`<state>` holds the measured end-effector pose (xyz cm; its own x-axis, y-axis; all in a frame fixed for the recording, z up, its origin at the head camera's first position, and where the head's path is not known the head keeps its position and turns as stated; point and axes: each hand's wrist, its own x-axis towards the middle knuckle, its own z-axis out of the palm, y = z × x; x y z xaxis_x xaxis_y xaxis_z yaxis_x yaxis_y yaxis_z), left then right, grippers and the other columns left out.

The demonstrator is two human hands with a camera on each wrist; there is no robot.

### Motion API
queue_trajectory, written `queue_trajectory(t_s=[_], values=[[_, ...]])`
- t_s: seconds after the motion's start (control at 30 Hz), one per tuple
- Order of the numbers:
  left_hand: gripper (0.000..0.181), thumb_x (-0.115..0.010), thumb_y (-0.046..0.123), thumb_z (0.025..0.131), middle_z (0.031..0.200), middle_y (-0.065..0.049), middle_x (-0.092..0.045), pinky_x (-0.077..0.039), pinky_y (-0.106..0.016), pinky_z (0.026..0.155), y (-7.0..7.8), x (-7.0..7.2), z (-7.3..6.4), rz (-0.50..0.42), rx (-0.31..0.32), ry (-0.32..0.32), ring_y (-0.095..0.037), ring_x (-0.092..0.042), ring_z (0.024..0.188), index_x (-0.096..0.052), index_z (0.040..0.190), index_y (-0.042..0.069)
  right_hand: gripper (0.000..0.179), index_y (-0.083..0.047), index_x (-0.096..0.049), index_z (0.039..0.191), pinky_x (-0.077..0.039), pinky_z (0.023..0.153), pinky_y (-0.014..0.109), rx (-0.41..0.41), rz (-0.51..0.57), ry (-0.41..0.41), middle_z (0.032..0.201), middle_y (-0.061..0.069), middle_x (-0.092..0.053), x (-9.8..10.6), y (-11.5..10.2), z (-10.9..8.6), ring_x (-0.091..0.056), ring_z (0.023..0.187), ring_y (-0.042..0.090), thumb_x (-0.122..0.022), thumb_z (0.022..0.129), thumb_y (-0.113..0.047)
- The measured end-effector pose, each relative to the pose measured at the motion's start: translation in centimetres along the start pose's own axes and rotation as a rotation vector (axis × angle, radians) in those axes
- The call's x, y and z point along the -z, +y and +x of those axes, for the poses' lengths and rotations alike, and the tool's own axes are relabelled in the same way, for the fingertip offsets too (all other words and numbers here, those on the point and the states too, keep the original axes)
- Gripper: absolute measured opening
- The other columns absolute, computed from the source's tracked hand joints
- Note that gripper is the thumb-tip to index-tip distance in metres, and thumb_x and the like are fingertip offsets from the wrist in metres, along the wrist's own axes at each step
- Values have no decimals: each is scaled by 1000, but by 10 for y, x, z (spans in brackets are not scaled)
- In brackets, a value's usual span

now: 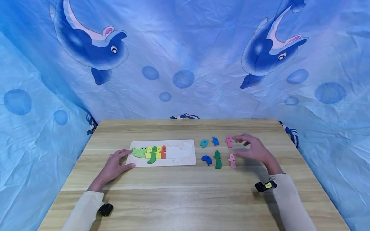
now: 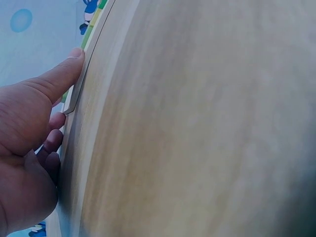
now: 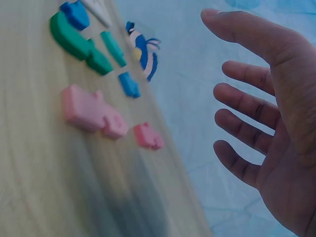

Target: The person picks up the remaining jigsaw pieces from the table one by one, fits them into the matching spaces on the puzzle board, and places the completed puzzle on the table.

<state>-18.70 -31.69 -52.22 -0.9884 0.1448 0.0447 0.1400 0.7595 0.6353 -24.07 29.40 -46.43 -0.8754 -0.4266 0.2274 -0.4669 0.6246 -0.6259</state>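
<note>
A pale puzzle board (image 1: 179, 163) lies on the table, its left part filled with a green crocodile head (image 1: 140, 152) and yellow, green and orange-red body pieces. My left hand (image 1: 115, 165) rests at the board's left end, the thumb straight along the front corner and the index finger near the snout. My right hand (image 1: 254, 149) hovers above the table with thumb and fingers spread and nothing in them. Nearest to it are a darker pink piece (image 1: 229, 142) and a light pink piece (image 3: 84, 108); in the head view its fingertips overlap their right edges.
Loose on the table between board and right hand are a dark green piece (image 1: 217, 159), a blue curved piece (image 1: 206, 159), a teal piece (image 1: 204, 143) and a small blue piece (image 1: 215, 141). A blue dolphin-print cloth (image 1: 185, 99) hangs behind the wooden table (image 1: 179, 199).
</note>
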Motion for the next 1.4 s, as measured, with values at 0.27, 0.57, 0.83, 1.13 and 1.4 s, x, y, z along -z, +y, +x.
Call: queue_trajectory(t_s=[0.27,0.57,0.83,1.13,1.4], values=[[75,-80,38,89,153,-28,-40,-26,-70,109,1,0,0,0,4,-2,-52,-31,137,-50,149,4,62,-10,-64,137,-53,87,56,-47,7,-40,118,14,-66,-9,10,-12,-61,109,34,-88,81,-24],[75,-79,39,90,153,-27,-40,-27,-70,108,0,0,1,1,5,-11,-51,-32,137,-49,150,4,65,-12,-64,137,-54,88,51,-62,-21,-76,115,7,-66,-16,21,-21,-61,106,25,-87,81,-33],[76,-79,40,90,154,-27,-40,-27,-70,109,0,0,2,-4,8,-12,-51,-31,137,-49,150,5,70,-18,-67,134,-53,82,41,-105,-64,-97,111,-1,-65,-21,24,-23,-60,99,18,-90,75,-47],[74,-79,38,90,153,-27,-41,-27,-70,108,1,-1,1,-1,-7,-8,-52,-32,137,-50,149,4,76,-16,-67,133,-49,80,37,-151,-127,-148,108,-2,-62,-26,27,-27,-56,94,16,-87,73,-58],[74,-79,39,90,154,-27,-40,-27,-70,109,1,0,2,1,9,-9,-52,-31,137,-50,150,5,78,-17,-68,134,-47,81,35,-140,-145,-143,109,-4,-62,-30,28,-29,-53,93,14,-88,71,-59]])
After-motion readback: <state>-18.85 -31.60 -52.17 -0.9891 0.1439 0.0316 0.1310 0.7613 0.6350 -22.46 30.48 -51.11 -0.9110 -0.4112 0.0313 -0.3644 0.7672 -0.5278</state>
